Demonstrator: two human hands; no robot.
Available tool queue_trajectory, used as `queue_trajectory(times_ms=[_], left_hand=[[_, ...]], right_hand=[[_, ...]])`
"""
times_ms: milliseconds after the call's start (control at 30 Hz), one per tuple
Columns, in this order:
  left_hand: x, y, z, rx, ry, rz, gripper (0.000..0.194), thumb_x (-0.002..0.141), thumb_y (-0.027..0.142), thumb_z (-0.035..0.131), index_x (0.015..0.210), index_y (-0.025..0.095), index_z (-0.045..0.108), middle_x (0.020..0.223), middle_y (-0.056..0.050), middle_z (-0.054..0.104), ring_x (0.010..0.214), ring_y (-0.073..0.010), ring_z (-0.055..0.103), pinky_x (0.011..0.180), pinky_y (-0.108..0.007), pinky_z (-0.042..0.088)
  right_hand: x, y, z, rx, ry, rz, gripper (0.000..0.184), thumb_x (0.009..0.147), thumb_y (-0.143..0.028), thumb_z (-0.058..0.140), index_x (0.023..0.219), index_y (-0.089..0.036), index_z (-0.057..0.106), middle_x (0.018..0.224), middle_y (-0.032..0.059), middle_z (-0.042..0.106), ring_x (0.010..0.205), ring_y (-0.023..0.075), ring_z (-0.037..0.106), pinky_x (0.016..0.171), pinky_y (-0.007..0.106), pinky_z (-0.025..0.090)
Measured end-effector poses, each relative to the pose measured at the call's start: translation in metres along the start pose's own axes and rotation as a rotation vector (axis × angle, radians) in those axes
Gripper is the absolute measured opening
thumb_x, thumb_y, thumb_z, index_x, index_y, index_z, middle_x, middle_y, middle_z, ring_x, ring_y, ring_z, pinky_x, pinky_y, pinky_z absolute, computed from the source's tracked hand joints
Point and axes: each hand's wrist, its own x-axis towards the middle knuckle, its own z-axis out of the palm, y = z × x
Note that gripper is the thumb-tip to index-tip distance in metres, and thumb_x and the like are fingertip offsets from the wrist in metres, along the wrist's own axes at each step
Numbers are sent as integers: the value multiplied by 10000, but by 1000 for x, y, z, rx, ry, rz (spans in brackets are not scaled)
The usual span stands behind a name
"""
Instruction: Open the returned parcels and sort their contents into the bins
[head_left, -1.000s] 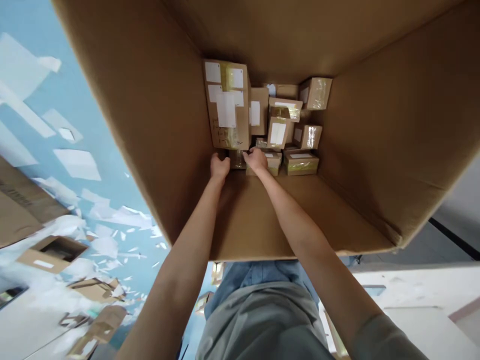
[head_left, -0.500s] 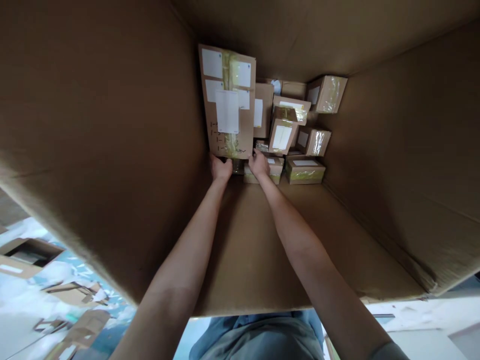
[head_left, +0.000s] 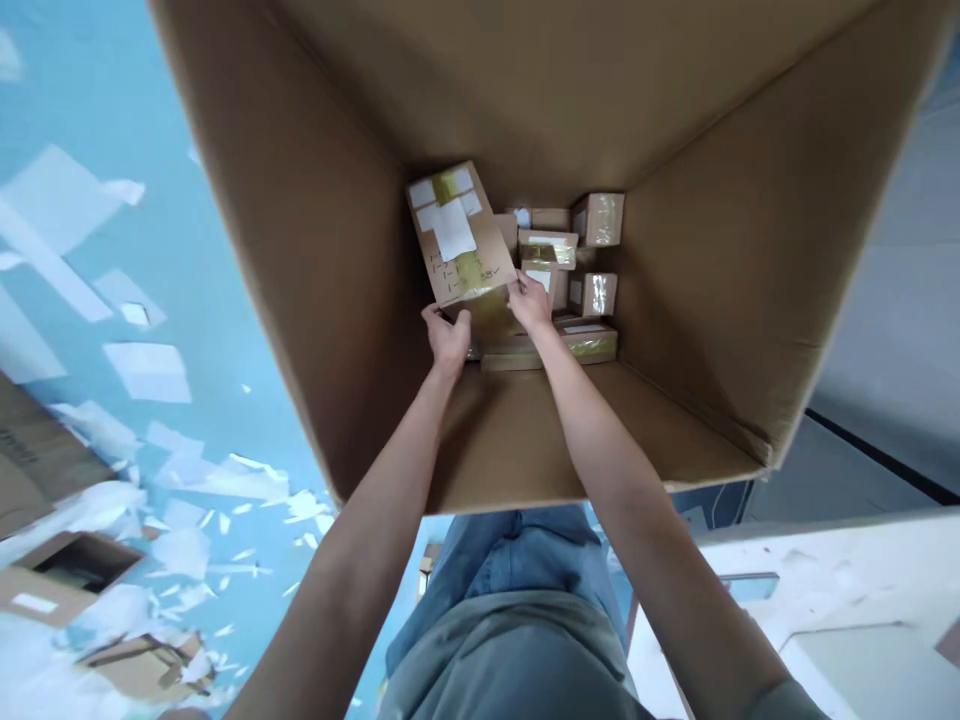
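Note:
Deep inside a large cardboard carton (head_left: 322, 230), both my hands grip one cardboard box (head_left: 491, 250) by its near corners. The box is brown, with yellowish tape down the middle, several white labels and black handwriting on top. It sits askew at the left of the carton, its far end near the back wall. My left hand (head_left: 448, 337) is closed on the near left corner, the thumb apart. My right hand (head_left: 529, 300) pinches the near right corner. Beside and below lie several smaller taped boxes, among them one (head_left: 602, 219) at the right wall and one (head_left: 589, 343) nearer me.
The tall carton walls surround my arms, with the near rim (head_left: 510, 503) in front of my body. On the blue floor (head_left: 247, 400) at left lie paper scraps, foam sheets and an open cardboard box (head_left: 64, 575). A white surface (head_left: 847, 590) stands at lower right.
The held box has turned, its near end swinging right and lifting from the left wall. My head view has drawn back, so more floor shows at left.

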Motion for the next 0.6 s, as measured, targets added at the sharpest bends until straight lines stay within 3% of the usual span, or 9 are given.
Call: queue_trajectory(times_ms=[133, 267, 433, 533, 600], left_hand=[[-67, 61, -28, -33, 54, 271, 589, 1030, 212, 673, 1592, 189, 500, 1569, -175, 639, 1447, -269, 666, 1286, -403, 506], [-160, 126, -70, -47, 90, 527, 520, 1105, 392, 699, 1578, 192, 617, 1523, -161, 594, 1417, -273, 684, 1265, -373, 530], [-283, 188, -113, -149, 5, 709, 584, 1148, 665, 610, 1504, 225, 755, 1311, -96, 650, 1335, -254, 721, 1222, -363, 568], [-346, 214, -120, -187, -111, 808, 555, 1160, 663, 578, 1416, 238, 827, 1239, -89, 711, 1337, -263, 721, 1214, -378, 583], [-385, 228, -118, -215, -209, 886, 483, 1168, 589, 594, 1456, 274, 819, 1295, -80, 743, 1383, -261, 711, 1230, -374, 578]], right_hand=[[-59, -51, -66, 51, 193, -32, 563, 1193, -580, 500, 1530, -225, 776, 1531, 131, 775, 1429, 356, 735, 1266, 522, 554], [-155, -86, -135, 147, 405, -117, 615, 1200, -651, 452, 1482, -241, 812, 1453, 131, 789, 1358, 322, 753, 1233, 481, 577], [-295, -98, -202, 299, 690, -183, 721, 1176, -758, 399, 1601, -288, 744, 1505, 118, 739, 1211, 272, 789, 1030, 393, 684], [-378, -99, -231, 379, 901, -191, 685, 1174, -726, 443, 1639, -304, 716, 1526, 124, 719, 1168, 271, 806, 925, 393, 720], [-433, -100, -245, 432, 1064, -167, 636, 1169, -693, 497, 1625, -318, 732, 1506, 132, 728, 1201, 294, 812, 914, 425, 738]])
